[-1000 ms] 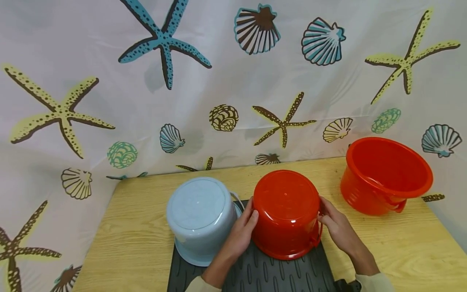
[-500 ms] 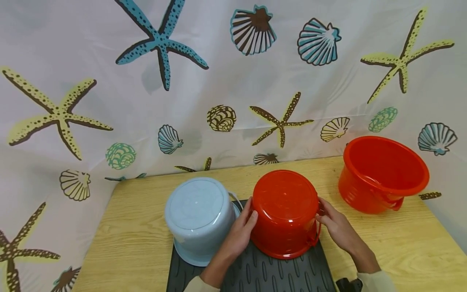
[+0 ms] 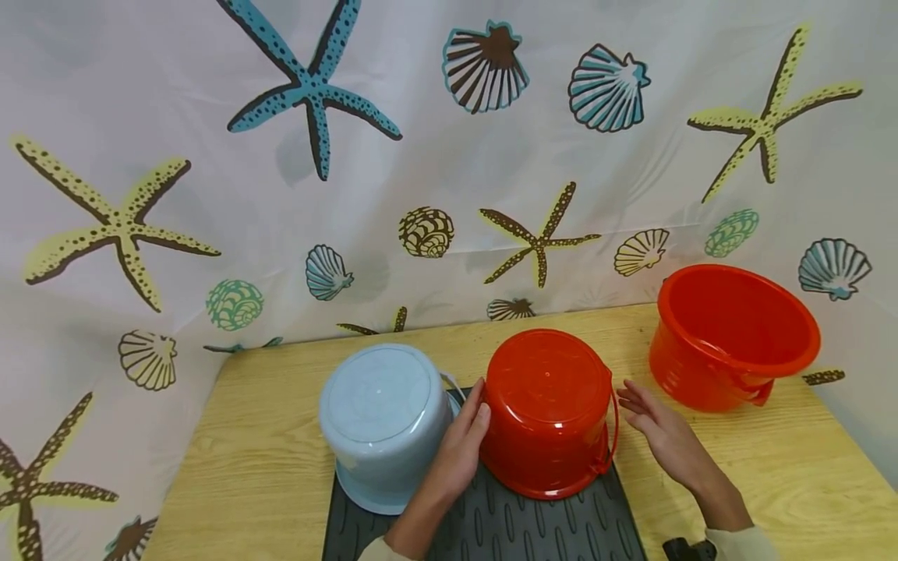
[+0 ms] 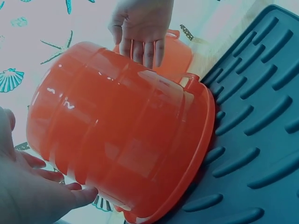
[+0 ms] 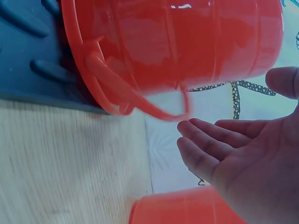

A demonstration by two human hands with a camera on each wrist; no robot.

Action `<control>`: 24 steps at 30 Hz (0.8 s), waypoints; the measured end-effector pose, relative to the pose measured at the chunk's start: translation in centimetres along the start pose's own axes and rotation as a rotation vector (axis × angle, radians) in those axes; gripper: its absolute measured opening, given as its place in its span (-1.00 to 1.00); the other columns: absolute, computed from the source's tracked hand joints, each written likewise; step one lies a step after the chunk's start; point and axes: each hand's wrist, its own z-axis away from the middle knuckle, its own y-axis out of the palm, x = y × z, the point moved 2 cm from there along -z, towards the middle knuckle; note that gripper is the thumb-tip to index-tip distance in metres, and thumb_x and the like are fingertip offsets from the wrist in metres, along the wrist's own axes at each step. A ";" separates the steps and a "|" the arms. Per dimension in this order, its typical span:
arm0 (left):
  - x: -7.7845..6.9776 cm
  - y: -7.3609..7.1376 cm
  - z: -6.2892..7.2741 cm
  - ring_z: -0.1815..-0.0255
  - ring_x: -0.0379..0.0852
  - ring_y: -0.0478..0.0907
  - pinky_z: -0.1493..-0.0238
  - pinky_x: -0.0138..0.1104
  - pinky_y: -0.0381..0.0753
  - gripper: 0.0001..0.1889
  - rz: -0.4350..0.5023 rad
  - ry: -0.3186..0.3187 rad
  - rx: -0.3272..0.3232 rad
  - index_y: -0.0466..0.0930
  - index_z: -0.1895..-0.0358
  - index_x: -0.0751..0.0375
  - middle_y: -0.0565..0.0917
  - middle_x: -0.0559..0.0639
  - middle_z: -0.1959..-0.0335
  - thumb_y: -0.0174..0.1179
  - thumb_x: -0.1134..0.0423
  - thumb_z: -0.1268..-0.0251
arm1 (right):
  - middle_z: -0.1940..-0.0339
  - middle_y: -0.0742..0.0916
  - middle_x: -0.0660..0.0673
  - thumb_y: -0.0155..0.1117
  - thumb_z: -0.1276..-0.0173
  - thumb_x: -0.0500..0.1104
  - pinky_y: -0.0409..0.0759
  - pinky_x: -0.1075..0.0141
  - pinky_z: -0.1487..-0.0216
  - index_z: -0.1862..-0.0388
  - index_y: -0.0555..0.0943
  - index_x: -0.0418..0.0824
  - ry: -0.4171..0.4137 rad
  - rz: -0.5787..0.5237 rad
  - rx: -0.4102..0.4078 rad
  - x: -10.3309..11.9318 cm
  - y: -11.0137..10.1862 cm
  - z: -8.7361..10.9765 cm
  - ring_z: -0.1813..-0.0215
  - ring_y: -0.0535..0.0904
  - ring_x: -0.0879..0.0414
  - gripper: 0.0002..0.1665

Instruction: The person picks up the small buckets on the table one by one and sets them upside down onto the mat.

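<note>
A red bucket stands upside down on a dark ribbed mat, its handle hanging on the right side. My left hand rests against the bucket's left wall, fingers fairly straight along it; the left wrist view shows the fingertips right at the wall. My right hand is off the bucket's right side with fingers extended and holds nothing. In the right wrist view its fingertips are close to the handle. Left of my left hand, an upside-down light blue bucket sits on the same mat.
Another red bucket stands upright at the right back of the wooden table, open top facing up. A curtain printed with starfish and shells hangs behind the table. A black strap piece shows at my right wrist.
My right hand has come away from the upturned red bucket and moved slightly right. My left hand stays against the bucket, and both upturned buckets keep their places.
</note>
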 end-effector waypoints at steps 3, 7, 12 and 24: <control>-0.2 0.0 0.1 -0.57 0.05 -0.16 -0.49 0.04 -0.04 -0.31 0.013 0.006 0.007 -0.22 -0.53 0.09 -0.11 0.02 -0.57 -0.25 -0.11 -0.51 | -0.36 0.41 -0.40 -0.16 -0.55 -0.07 0.36 -0.17 -0.27 -0.48 0.05 -0.38 -0.023 0.012 -0.016 -0.2 -0.4 0.2 -0.36 0.36 -0.28 -0.34; -0.5 0.0 0.2 -0.57 0.07 -0.11 -0.46 0.07 0.04 -0.31 0.003 -0.023 -0.005 -0.19 -0.54 0.01 -0.08 -0.02 -0.57 -0.22 -0.15 -0.48 | -0.34 0.44 -0.38 -0.16 -0.55 -0.09 0.45 -0.02 -0.25 -0.45 0.11 -0.40 -0.043 0.043 -0.050 -0.3 -1.1 0.4 -0.33 0.39 -0.26 -0.37; -0.8 -0.1 0.5 -0.55 0.14 -0.05 -0.43 0.13 0.09 -0.30 -0.025 -0.046 -0.038 -0.15 -0.53 -0.06 -0.03 0.01 -0.56 -0.20 -0.18 -0.46 | -0.31 0.49 -0.32 -0.13 -0.55 -0.07 0.42 0.61 -0.11 -0.40 0.23 -0.35 -0.056 0.101 -0.142 -0.2 -2.4 1.0 -0.28 0.46 -0.16 -0.43; -1.5 -0.3 1.0 -0.55 0.12 -0.05 -0.43 0.12 0.09 -0.40 -0.011 0.020 -0.050 -0.11 -0.53 -0.01 -0.02 0.04 -0.55 -0.23 -0.02 -0.53 | -0.02 0.64 0.03 0.05 -0.47 -0.09 0.32 0.84 0.09 -0.22 0.42 -0.32 -0.102 0.094 -0.459 -0.6 -6.3 2.8 0.04 0.35 0.76 -0.55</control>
